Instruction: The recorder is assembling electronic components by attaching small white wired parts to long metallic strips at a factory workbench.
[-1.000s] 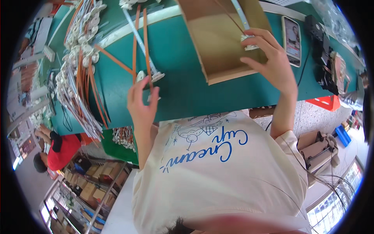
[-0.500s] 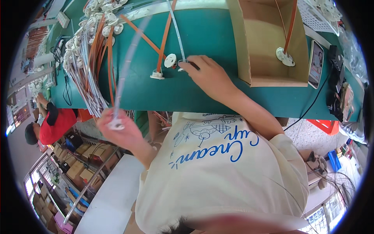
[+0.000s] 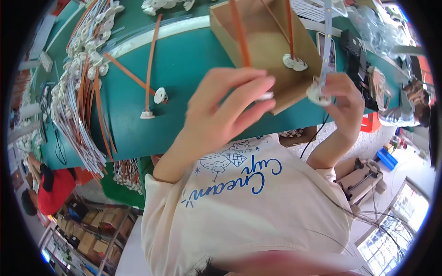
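Note:
My left hand point(image 3: 225, 106), blurred by motion, is at the near left corner of the open cardboard box point(image 3: 276, 55). Its curved fingers close on an orange strip point(image 3: 241, 39); a bit of its white end piece point(image 3: 265, 96) shows by the fingertips. To the right of the box, my right hand point(image 3: 344, 99) pinches a white light strip point(image 3: 327, 41) by its round white end piece point(image 3: 318, 94), and the strip stands up. Inside the box lies another orange strip point(image 3: 290, 32) with round white end pieces point(image 3: 294, 63).
Two orange strips with white ends point(image 3: 161, 95) lie on the green table point(image 3: 193, 50). A large bundle of strips point(image 3: 83, 124) hangs over the left edge. Behind the box's right side are a phone point(image 3: 320, 43) and black items point(image 3: 357, 55). A co-worker in red point(image 3: 55, 191) is at far left.
The view has swung to the right. My right hand has lifted its strip off the table and moved right of the box. My left hand has brought its strip over to the box.

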The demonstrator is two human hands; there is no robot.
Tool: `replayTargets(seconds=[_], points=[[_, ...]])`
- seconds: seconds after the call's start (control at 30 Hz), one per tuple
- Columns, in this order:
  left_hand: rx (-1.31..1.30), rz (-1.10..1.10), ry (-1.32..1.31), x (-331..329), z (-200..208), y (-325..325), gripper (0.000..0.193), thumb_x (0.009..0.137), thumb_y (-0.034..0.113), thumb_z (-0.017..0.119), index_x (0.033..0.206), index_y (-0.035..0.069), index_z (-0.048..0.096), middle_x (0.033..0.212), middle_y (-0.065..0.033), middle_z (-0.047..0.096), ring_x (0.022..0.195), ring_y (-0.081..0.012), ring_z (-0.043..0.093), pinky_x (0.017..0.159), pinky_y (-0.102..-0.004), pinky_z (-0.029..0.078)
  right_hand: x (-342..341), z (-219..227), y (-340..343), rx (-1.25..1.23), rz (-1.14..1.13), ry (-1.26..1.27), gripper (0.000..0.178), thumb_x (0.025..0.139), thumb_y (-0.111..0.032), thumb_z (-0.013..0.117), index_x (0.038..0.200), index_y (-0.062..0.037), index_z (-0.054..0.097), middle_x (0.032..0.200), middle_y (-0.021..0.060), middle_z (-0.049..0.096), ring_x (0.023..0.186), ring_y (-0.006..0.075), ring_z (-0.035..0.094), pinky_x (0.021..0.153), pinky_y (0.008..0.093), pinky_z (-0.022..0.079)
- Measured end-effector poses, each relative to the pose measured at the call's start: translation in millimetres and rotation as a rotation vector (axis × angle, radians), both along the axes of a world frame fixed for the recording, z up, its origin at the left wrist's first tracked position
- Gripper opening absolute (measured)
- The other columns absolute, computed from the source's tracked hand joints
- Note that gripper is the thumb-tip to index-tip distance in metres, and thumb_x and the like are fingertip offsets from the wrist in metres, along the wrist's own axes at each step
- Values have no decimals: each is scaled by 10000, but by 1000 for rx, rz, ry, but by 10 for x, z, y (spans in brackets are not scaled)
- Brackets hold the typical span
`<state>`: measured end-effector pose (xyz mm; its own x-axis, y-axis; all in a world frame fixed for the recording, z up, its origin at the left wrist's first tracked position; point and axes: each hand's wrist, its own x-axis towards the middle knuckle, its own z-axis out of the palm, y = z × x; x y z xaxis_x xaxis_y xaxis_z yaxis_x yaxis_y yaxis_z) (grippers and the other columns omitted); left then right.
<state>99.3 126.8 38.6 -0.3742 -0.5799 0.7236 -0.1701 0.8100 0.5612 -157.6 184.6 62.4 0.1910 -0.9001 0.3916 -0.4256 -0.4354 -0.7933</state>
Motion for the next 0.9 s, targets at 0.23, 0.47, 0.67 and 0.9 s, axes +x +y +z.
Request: replayTargets(seconds=[0.23, 0.47, 0.67, 0.9], points=[[36, -54, -334, -272, -160, 76, 464, 690, 169, 741, 1128, 132, 594, 1111, -41, 574, 985, -259, 537, 862, -370, 426, -88, -225, -285, 253, -250, 332, 288, 758, -8, 637, 1043, -39, 616, 1102, 91, 598, 1013, 220, 579, 875, 297, 443], [256, 686, -453, 1136, -779, 276, 480, 760, 153, 700, 1215, 140, 549, 1224, -135, 476, 1092, -317, 465, 913, -408, 396, -111, -628, -294, 47, -496, 394, 244, 820, -69, 632, 1063, -45, 632, 1164, 90, 587, 1078, 221, 553, 920, 305, 415], [251, 696, -664, 1306, -963, 253, 492, 760, 150, 708, 1225, 180, 552, 1216, -124, 484, 979, -284, 529, 860, -395, 433, 352, -616, -287, 34, -565, 332, 235, 799, -89, 658, 1034, -82, 653, 1176, 97, 580, 1098, 230, 545, 935, 329, 410], [372, 721, -321, 1342, -1041, 163, 245, 803, 76, 658, 1046, 92, 632, 1085, -98, 572, 802, -202, 582, 675, -292, 484, 551, -576, -267, 71, -566, 297, 255, 791, -116, 670, 1046, -114, 656, 1211, 100, 551, 1129, 256, 526, 940, 356, 409]])
